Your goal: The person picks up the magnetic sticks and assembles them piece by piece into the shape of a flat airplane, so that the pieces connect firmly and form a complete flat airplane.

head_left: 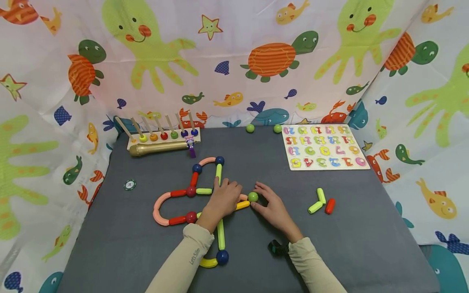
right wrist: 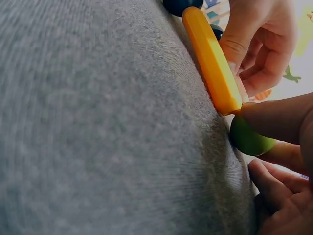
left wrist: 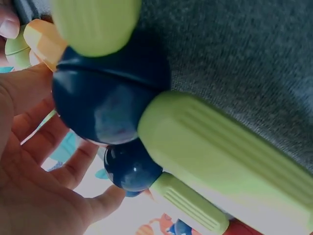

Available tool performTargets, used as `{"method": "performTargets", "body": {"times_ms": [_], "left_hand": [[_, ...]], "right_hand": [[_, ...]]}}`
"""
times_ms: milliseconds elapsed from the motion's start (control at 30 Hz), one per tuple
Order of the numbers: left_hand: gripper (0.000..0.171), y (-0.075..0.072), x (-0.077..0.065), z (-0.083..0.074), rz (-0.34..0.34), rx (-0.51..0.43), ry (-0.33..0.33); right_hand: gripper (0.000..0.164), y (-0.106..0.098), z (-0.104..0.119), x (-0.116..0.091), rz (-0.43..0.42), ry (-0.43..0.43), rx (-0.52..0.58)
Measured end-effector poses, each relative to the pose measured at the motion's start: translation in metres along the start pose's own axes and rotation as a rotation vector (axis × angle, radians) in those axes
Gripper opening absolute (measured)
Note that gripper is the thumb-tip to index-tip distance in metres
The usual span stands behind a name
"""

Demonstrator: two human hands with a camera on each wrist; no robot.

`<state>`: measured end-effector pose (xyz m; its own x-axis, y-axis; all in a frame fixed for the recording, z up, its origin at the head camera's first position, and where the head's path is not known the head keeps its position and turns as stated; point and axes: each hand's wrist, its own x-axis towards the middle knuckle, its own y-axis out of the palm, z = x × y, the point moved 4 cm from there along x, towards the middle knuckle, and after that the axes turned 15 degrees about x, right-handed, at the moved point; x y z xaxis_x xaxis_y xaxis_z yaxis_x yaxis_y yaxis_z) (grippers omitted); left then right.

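A flat figure of magnetic sticks and balls lies on the table. My right hand [head_left: 272, 207] pinches a green ball [head_left: 253, 197] between thumb and fingers at the figure's right tip. The ball meets the ends of a yellow stick [head_left: 242, 205] and a pink stick [head_left: 243, 197]. Over the figure's middle, my left hand [head_left: 225, 197] grips the pink stick near the ball; its fingertips are partly hidden. Close beside that hand in the left wrist view are a large-looking blue ball [left wrist: 107, 98] and a light-green stick [left wrist: 225, 152].
Loose light-green sticks [head_left: 321, 196] and a red stick [head_left: 330, 206] lie to the right. Two green balls [head_left: 250, 128] sit at the back by a number board [head_left: 326, 147]. A peg stand [head_left: 165, 136], gold microphone-like rod [head_left: 157, 148] and round chip [head_left: 130, 185] are left.
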<state>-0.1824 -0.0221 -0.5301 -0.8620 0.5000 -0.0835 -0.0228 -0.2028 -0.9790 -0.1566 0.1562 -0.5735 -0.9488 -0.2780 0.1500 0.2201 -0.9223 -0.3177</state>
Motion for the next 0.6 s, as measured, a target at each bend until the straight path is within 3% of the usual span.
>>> {"method": "performTargets", "body": {"times_ms": [200, 433, 600], "left_hand": [[0.027, 0.001, -0.005, 0.002, -0.027, -0.010, -0.021], [0.025, -0.002, -0.024, -0.006, -0.136, -0.002, -0.071], [0.027, -0.006, -0.033, -0.015, -0.091, 0.059, -0.060]], "right_hand": [[0.046, 0.004, -0.003, 0.001, 0.019, 0.027, 0.021], [0.047, 0.004, -0.004, 0.000, 0.047, 0.020, 0.021], [0.047, 0.000, -0.002, 0.001, 0.029, 0.010, 0.020]]}}
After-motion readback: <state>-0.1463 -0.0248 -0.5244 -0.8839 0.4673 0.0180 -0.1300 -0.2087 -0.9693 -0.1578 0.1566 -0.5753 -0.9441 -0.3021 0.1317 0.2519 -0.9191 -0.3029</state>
